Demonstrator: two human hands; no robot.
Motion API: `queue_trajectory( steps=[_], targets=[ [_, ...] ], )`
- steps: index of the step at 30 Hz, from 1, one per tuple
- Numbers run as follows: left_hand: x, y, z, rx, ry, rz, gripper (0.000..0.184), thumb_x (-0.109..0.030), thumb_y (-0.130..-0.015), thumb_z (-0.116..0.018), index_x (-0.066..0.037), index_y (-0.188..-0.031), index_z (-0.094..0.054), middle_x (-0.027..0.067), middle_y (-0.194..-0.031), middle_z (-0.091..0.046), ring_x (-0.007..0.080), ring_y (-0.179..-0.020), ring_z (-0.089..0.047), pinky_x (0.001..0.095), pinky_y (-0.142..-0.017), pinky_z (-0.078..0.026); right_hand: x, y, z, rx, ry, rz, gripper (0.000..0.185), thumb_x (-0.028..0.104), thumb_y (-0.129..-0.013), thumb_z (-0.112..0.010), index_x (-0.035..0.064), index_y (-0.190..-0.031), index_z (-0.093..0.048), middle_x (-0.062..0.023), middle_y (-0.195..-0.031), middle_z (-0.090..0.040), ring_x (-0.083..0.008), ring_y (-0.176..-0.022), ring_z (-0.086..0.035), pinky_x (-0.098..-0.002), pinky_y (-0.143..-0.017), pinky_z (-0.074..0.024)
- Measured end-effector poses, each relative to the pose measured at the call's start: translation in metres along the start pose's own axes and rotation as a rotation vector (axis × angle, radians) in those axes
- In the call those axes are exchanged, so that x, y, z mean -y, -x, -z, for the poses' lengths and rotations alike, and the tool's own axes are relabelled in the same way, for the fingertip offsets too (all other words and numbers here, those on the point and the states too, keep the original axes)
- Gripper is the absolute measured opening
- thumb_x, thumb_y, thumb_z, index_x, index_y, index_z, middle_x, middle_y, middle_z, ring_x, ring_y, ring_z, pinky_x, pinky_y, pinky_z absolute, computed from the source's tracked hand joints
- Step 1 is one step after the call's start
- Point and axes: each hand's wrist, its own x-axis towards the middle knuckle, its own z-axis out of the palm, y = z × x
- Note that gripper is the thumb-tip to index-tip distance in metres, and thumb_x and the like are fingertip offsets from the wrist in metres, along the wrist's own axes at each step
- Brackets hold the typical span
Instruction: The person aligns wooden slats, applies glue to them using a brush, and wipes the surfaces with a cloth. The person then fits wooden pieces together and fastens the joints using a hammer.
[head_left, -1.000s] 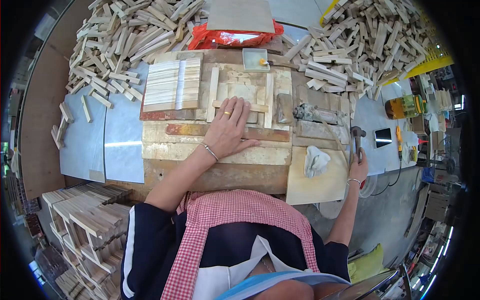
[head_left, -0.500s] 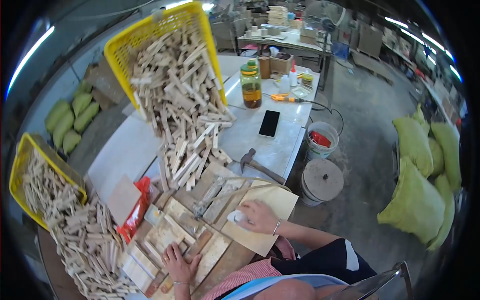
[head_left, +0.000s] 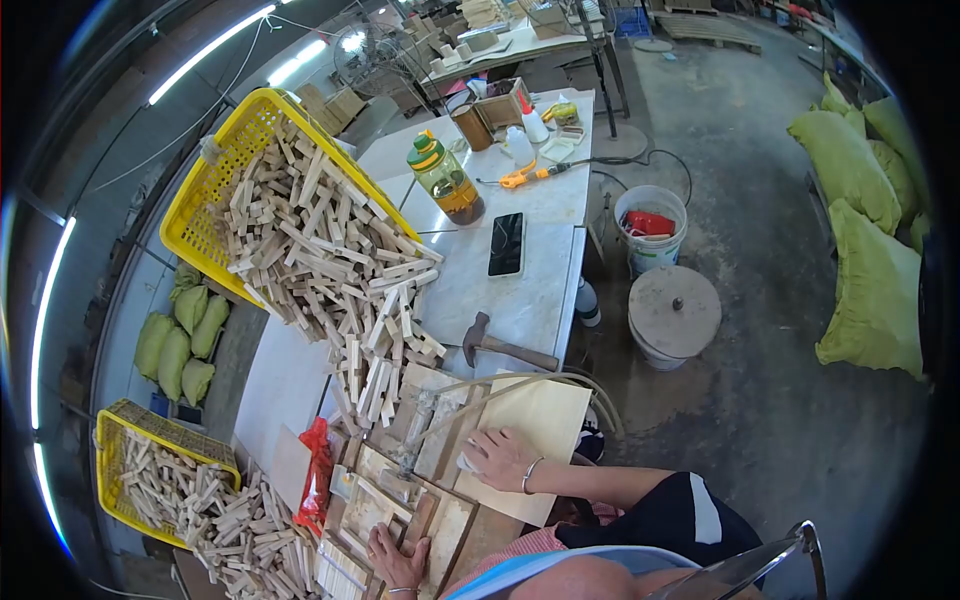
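My left hand [head_left: 398, 562] lies with fingers apart on a wooden jig [head_left: 440, 535] made of boards and strips, close to short wood strips [head_left: 385, 508] set in it. My right hand [head_left: 500, 460] is curled over a sheet of tan board [head_left: 535, 410]. It grips a small white bottle [head_left: 466, 463], mostly hidden by the fingers. A red plastic packet [head_left: 316, 475] lies left of the jig. Behind the jig, a hammer [head_left: 505, 345] rests on the table, and a bent tan strip or hose [head_left: 480, 380] passes over the boards.
Wood sticks spill from a tipped yellow basket [head_left: 190, 225] and a second yellow basket [head_left: 110, 480]. A phone [head_left: 506, 244], a green-lidded bottle [head_left: 445, 180] and an orange corded tool [head_left: 530, 175] are on the table. Right of it stand a lidded bucket [head_left: 675, 312] and green sacks [head_left: 870, 290].
The view has turned and shifted, so the baskets and table appear elsewhere. My right hand has drawn slightly left on the tan board, with less of the white bottle showing. My left hand stays on the jig.
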Motion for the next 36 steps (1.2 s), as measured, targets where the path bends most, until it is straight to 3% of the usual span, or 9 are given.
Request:
queue_trajectory(
  steps=[4, 9, 15, 18, 27, 28, 30, 34, 36],
  targets=[
    [0.004, 0.003, -0.011, -0.06, 0.036, 0.019, 0.093, -0.054, -0.069, -0.072, 0.004, -0.134, -0.039, 0.0265, -0.128, -0.041, 0.0446, -0.115, -0.043, 0.0507, -0.096, -0.036, -0.004, 0.002, -0.016, -0.028, 0.042, 0.022, 0.057, 0.032, -0.076, -0.066, 0.0035, -0.121, -0.049, -0.0132, -0.115, -0.05, -0.028, -0.103, -0.05, -0.0423, -0.084, -0.04],
    [-0.016, -0.002, 0.012, 0.045, 0.053, 0.074, 0.094, -0.053, -0.069, -0.073, 0.0, -0.137, -0.035, 0.0256, -0.126, -0.041, 0.043, -0.113, -0.046, 0.0493, -0.092, -0.041, 0.0, 0.001, 0.016, 0.048, -0.049, 0.023, 0.063, 0.035, -0.074, -0.068, 0.0028, -0.124, -0.048, -0.0139, -0.12, -0.049, -0.0281, -0.101, -0.05, -0.0417, -0.083, -0.04],
    [-0.021, -0.001, 0.007, -0.071, 0.009, 0.044, 0.088, -0.053, -0.07, -0.071, 0.001, -0.133, -0.041, 0.0234, -0.121, -0.046, 0.041, -0.111, -0.047, 0.0479, -0.094, -0.04, -0.002, 0.003, 0.029, 0.079, -0.015, 0.128, 0.065, 0.032, -0.072, -0.07, 0.0023, -0.125, -0.048, -0.0145, -0.122, -0.049, -0.0286, -0.098, -0.051, -0.042, -0.08, -0.0412],
    [-0.02, 0.002, 0.005, -0.15, 0.01, 0.035, 0.086, -0.053, -0.071, -0.07, 0.004, -0.129, -0.044, 0.0238, -0.12, -0.047, 0.0411, -0.112, -0.044, 0.0493, -0.097, -0.037, -0.001, -0.004, 0.025, 0.002, 0.096, 0.129, 0.053, 0.022, -0.072, -0.067, 0.0024, -0.119, -0.052, -0.0153, -0.114, -0.051, -0.0288, -0.089, -0.053, -0.0414, -0.073, -0.0447],
    [-0.019, 0.002, 0.018, -0.225, 0.105, 0.079, 0.085, -0.058, -0.07, -0.068, 0.002, -0.126, -0.046, 0.0207, -0.124, -0.046, 0.0393, -0.118, -0.041, 0.0502, -0.105, -0.03, -0.011, -0.015, 0.014, 0.087, 0.078, 0.204, 0.05, 0.013, -0.07, -0.068, 0.0036, -0.117, -0.053, -0.0175, -0.102, -0.054, -0.0346, -0.089, -0.054, -0.0413, -0.075, -0.0473],
    [-0.017, 0.003, 0.013, -0.237, 0.125, 0.079, 0.084, -0.059, -0.071, -0.066, 0.002, -0.125, -0.047, 0.0202, -0.125, -0.046, 0.0394, -0.119, -0.04, 0.0527, -0.106, -0.027, -0.004, -0.023, 0.017, 0.101, 0.101, 0.222, 0.05, 0.013, -0.07, -0.068, 0.0036, -0.117, -0.053, -0.0175, -0.102, -0.054, -0.0346, -0.089, -0.054, -0.0413, -0.075, -0.0473],
    [-0.014, 0.003, 0.012, -0.253, 0.142, 0.087, 0.083, -0.059, -0.072, -0.065, 0.003, -0.124, -0.049, 0.02, -0.124, -0.047, 0.0398, -0.118, -0.041, 0.053, -0.106, -0.027, 0.014, -0.037, 0.028, 0.144, -0.139, 0.205, 0.045, 0.015, -0.073, -0.068, 0.0045, -0.114, -0.054, -0.0172, -0.099, -0.055, -0.0354, -0.09, -0.055, -0.0419, -0.077, -0.0473],
    [-0.009, 0.005, 0.006, -0.26, 0.16, 0.08, 0.084, -0.06, -0.073, -0.063, 0.004, -0.124, -0.048, 0.0203, -0.124, -0.048, 0.0407, -0.119, -0.041, 0.0549, -0.106, -0.027, 0.079, -0.084, 0.017, 0.193, -0.159, 0.282, 0.043, 0.016, -0.074, -0.069, 0.0045, -0.114, -0.055, -0.0166, -0.098, -0.057, -0.0352, -0.09, -0.056, -0.0423, -0.078, -0.0472],
    [-0.008, 0.005, 0.005, -0.246, 0.169, 0.083, 0.087, -0.061, -0.073, -0.062, 0.005, -0.128, -0.045, 0.0211, -0.124, -0.048, 0.0411, -0.12, -0.041, 0.0553, -0.106, -0.025, 0.098, -0.1, -0.003, 0.226, -0.167, 0.439, 0.04, 0.012, -0.075, -0.068, 0.0043, -0.112, -0.056, -0.0167, -0.098, -0.057, -0.0351, -0.09, -0.057, -0.0401, -0.078, -0.0475]
  ],
)
